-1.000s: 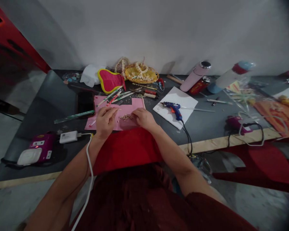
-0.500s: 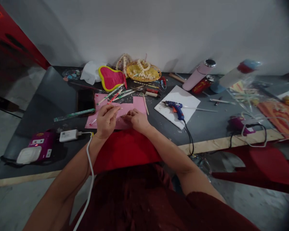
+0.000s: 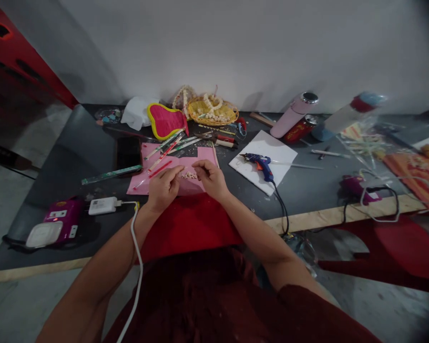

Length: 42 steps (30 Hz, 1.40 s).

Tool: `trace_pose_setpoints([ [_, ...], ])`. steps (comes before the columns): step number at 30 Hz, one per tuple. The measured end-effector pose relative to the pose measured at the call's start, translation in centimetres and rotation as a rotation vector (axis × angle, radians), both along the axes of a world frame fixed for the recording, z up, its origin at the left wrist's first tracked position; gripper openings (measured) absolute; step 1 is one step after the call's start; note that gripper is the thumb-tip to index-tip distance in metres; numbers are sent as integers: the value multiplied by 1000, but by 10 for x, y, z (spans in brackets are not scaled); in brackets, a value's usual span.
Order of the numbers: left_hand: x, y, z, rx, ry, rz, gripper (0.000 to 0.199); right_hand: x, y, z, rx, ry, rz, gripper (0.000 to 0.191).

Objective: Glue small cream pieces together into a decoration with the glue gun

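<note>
Thumb and fingers of my left hand (image 3: 163, 189) are pinched together over the pink paper (image 3: 143, 182); anything between them is too small to make out. My right hand (image 3: 213, 180) faces it across a short gap, its thumb and index finger also drawn together, with a tiny item perhaps at the tips. Between and just below the fingertips, a small heap of pale beads (image 3: 189, 176) lies on the paper. A red pen-like stick (image 3: 160, 169) rests beside my left hand. Red cloth (image 3: 189, 224) spreads in front of the paper.
Behind the hands are a yellow basket (image 3: 232, 113), a pink heart-shaped piece (image 3: 166, 121) and several sticks. A blue glue gun (image 3: 260, 164) lies on a white board (image 3: 282, 155) at right. A white cable (image 3: 137, 252) crosses my left forearm. A phone (image 3: 128, 151) sits at left.
My right hand has lifted off the paper and moved slightly right, uncovering the pale beads. My left hand has shifted a little right and down, and the red stick now shows.
</note>
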<state>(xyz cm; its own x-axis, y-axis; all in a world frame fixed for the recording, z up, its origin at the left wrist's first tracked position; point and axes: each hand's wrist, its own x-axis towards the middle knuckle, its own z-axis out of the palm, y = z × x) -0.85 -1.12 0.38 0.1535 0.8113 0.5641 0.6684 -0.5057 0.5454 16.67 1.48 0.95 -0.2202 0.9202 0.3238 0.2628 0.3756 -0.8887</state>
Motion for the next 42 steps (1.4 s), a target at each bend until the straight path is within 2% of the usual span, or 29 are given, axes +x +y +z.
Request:
trace_pose_setpoints([
  [4, 3, -1, -1, -37, 8, -10, 26, -5, -2, -8, -116, 114, 98, 19],
  [13, 3, 1, -1, -48, 32, -49, 25, -2, -1, -5, -5, -45, 96, 15],
  [19, 0, 5, -6, -32, 110, -34, 26, 20, 17, -9, 109, -331, -67, 18],
  [23, 0, 10, -9, -27, 191, -3, 25, 41, 29, -6, 135, -486, -109, 29],
  [25, 0, 11, -8, -32, 197, -4, 25, 49, 31, -4, 141, -578, -207, 26],
  [28, 1, 11, -8, -44, 184, -14, 26, 58, 32, -1, 0, -776, -378, 24],
  [31, -1, 13, -10, -48, 190, -1, 25, 63, 32, -1, -175, -941, -405, 20],
  [34, -5, 18, -13, -51, 219, 42, 25, 65, 31, 2, -217, -967, -422, 16],
  [37, -10, 23, -15, -41, 234, 126, 29, 66, 27, 10, -212, -802, -344, 18],
  [39, -12, 25, -14, -24, 200, 152, 33, 64, 23, 15, -224, -594, -201, 23],
  [42, -12, 23, -10, 9, 117, 119, 34, 55, 16, 17, -298, -320, 65, 27],
])
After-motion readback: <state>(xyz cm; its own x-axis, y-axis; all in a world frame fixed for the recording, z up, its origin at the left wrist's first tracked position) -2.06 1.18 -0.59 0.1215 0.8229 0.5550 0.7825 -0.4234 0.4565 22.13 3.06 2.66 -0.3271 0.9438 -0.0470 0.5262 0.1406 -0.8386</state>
